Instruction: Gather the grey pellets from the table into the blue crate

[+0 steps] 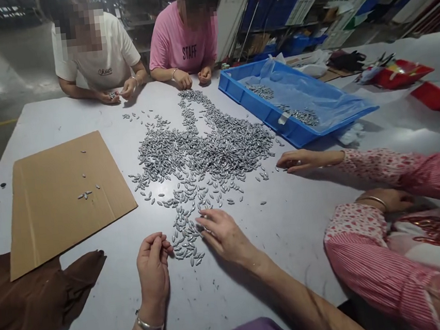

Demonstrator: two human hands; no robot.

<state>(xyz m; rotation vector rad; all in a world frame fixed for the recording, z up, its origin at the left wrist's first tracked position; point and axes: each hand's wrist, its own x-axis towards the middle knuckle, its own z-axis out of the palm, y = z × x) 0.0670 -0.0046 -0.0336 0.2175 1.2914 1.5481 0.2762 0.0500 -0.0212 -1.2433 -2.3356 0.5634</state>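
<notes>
A large heap of small grey, pointed oval metal pieces [203, 151] spreads over the white table [275, 253], with a narrow trail of them reaching toward me. My left hand [154, 259] rests left of that trail, its fingers curled in and the thumb pressed to the index finger. Whether a piece lies inside that pinch is hidden. On the trail's right side is my right hand [222, 232], palm down with fingers spread and the fingertips at the edge of the pieces. Nothing shows in its grasp.
Left lies a cardboard sheet [63, 201] holding several pieces, over brown cloth [41, 296]. A blue tray [253, 102] lined with plastic holds more pieces. Two co-workers [182, 39] sit opposite; another person's hand [308, 159] reaches in from the right. Red scoops [401, 72] lie far right.
</notes>
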